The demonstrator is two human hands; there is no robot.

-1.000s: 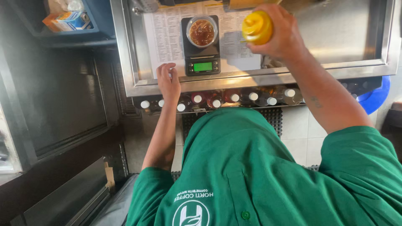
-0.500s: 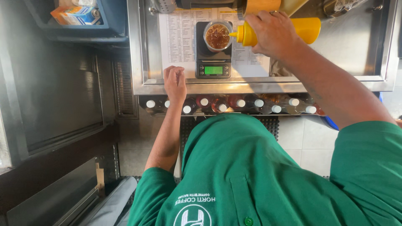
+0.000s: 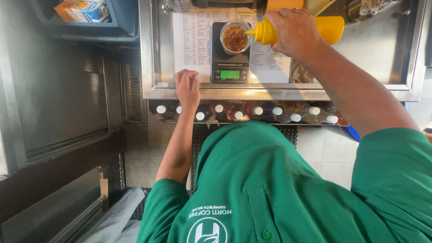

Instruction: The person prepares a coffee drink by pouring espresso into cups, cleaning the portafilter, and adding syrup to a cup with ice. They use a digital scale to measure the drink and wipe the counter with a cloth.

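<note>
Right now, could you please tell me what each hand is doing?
Left hand: loosely closed, empty, resting on the steel counter edge.
Right hand: closed around the yellow squeeze bottle.

One squeeze bottle (image 3: 310, 29), one cup (image 3: 235, 37), one scale (image 3: 230, 67)

Glossy yellow plastic squeeze bottle (image 3: 315, 29); brushed steel counter (image 3: 382, 54); clear plastic cup (image 3: 235, 37); paper sheet (image 3: 193, 40).

Green short-sleeved buttoned shirt (image 3: 270, 180), white round logo, ring on right hand (image 3: 294, 31).
</note>
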